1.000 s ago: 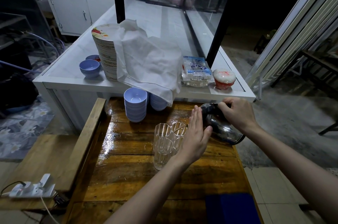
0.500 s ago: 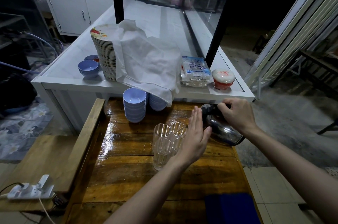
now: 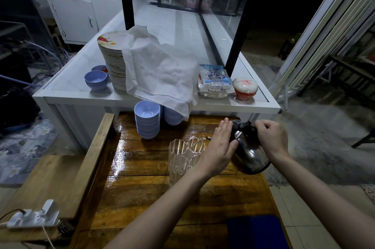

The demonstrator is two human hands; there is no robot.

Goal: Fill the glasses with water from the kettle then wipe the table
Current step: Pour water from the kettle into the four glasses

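Kettle (image 3: 249, 159) tilted at glasses (image 3: 183, 156).
Right hand (image 3: 271, 140) grips its handle; left hand (image 3: 218, 150) flat, open against its side.

Kettle (image 3: 248, 157) handle, nearest glasses (image 3: 178, 165) — partly hand-hidden

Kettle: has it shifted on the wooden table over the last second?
No. The kettle sits tilted at the same spot beside the glasses, below the white counter's edge; only the camera drifted slightly.

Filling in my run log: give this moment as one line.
phase: pouring | right hand: grips kettle, tilted | left hand: flat against kettle | spout over glasses
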